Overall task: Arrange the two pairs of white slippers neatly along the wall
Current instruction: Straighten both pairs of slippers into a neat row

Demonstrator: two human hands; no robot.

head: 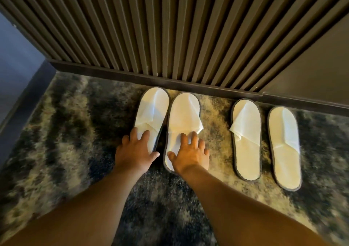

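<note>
Two pairs of white slippers with dark edging lie on the carpet, toes toward the slatted wall (170,28). In the left pair, the far-left slipper (153,111) and its mate (184,117) sit side by side, almost touching. My left hand (135,151) rests flat on the heel of the far-left slipper, fingers spread. My right hand (189,153) lies flat on the heel of its mate, fingers apart. The right pair, one slipper (246,144) and the other (285,151), lies a short gap away with no hand on it.
A dark baseboard (170,84) runs along the foot of the wall. The carpet (66,132) is shaggy, mottled grey and beige. A dark panel or door (17,61) stands at the left, with a plain panel (311,66) on the right.
</note>
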